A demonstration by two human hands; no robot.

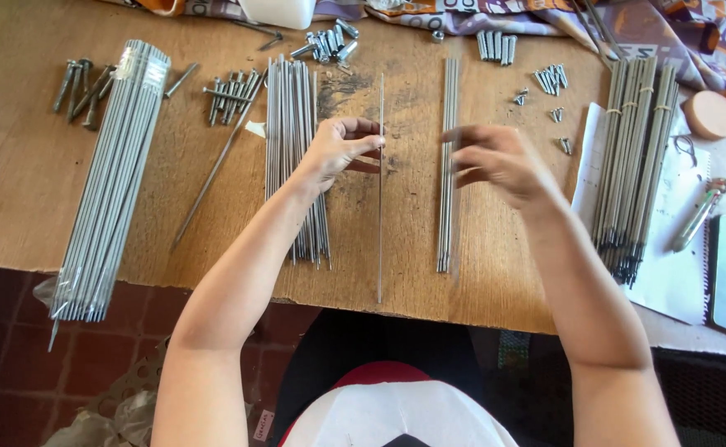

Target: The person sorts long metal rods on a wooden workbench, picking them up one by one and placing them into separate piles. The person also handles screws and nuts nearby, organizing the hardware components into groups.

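Both forearms are bare from elbow to wrist, with no sleeves in view. The left hand [340, 147] and the right hand [495, 161] wear no gloves, rings, watch or bracelet; the right one is blurred. Low in the view, the person's clothing [396, 410] shows as a white garment with a red edge above it and a small dark patch at the bottom.

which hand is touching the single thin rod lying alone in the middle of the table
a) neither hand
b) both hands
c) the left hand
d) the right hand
c) The left hand has its fingertips at the single thin rod, while the right hand is blurred and sits apart from it, closer to the small group of rods.
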